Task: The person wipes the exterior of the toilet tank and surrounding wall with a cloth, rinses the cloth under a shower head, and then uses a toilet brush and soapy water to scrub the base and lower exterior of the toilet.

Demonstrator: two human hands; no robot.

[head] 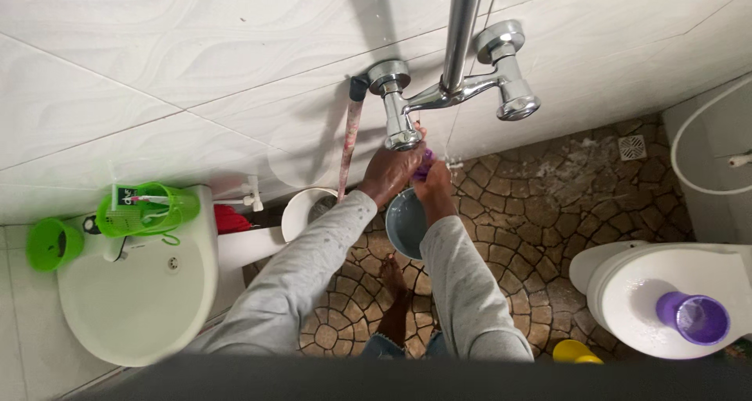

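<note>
My left hand (390, 174) and my right hand (433, 183) are pressed together just under the spout of a chrome wall tap (403, 127). Both are closed around a small purple item (424, 166), which shows only between the fingers. A thin stream of water falls beside it. Right below the hands stands a grey bowl (404, 227) on the stone-pattern floor. Both arms wear grey sleeves. My bare foot (392, 277) stands beneath the bowl.
A white bucket (307, 210) stands left of the bowl, by a pinkish hose (350, 146). At left are a white washbasin (133, 299), a green basket (149, 211) and a green cup (53, 243). At right, a toilet (627, 291) bears a purple cup (695, 319). A floor drain (633, 146) lies at the far corner.
</note>
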